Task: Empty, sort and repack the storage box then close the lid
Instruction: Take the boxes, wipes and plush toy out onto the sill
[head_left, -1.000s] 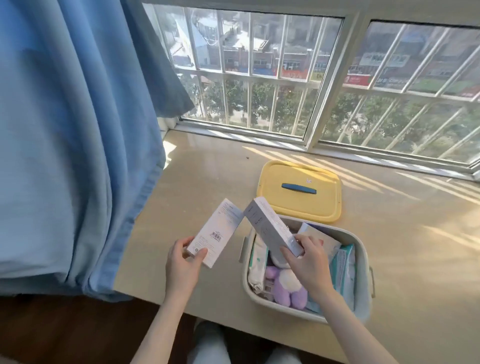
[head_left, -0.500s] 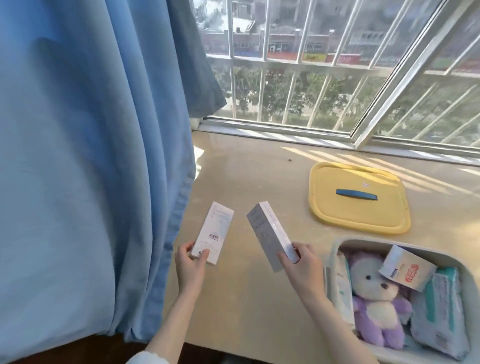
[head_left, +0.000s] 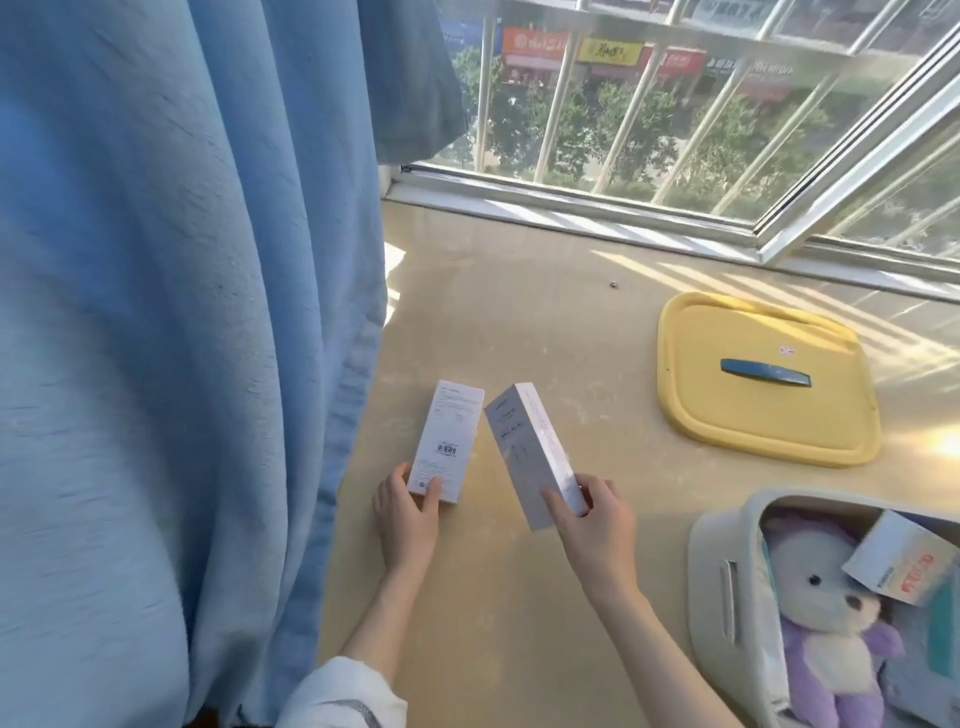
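My left hand (head_left: 408, 512) grips the near end of a flat white carton with a barcode (head_left: 448, 439), low over the beige sill near the curtain. My right hand (head_left: 592, 519) pinches a second white carton (head_left: 535, 452), tilted on edge just right of the first. The open pale storage box (head_left: 727, 577) sits at the lower right, holding a purple and white plush bear (head_left: 826, 623), a small white and red box (head_left: 904, 564) and soft packets. Its yellow lid (head_left: 763, 374) with a dark blue handle lies flat farther back.
A blue curtain (head_left: 182, 312) hangs along the whole left side, reaching the sill's edge. Barred windows (head_left: 675, 130) close off the back. A tiny dark speck (head_left: 614, 284) lies on the beige sill (head_left: 519, 291) between the curtain and the lid.
Both hands carried the two cartons out of the box and leftward toward the curtain, lowering them to the sill. The view swung left, so the box now sits at the right edge.
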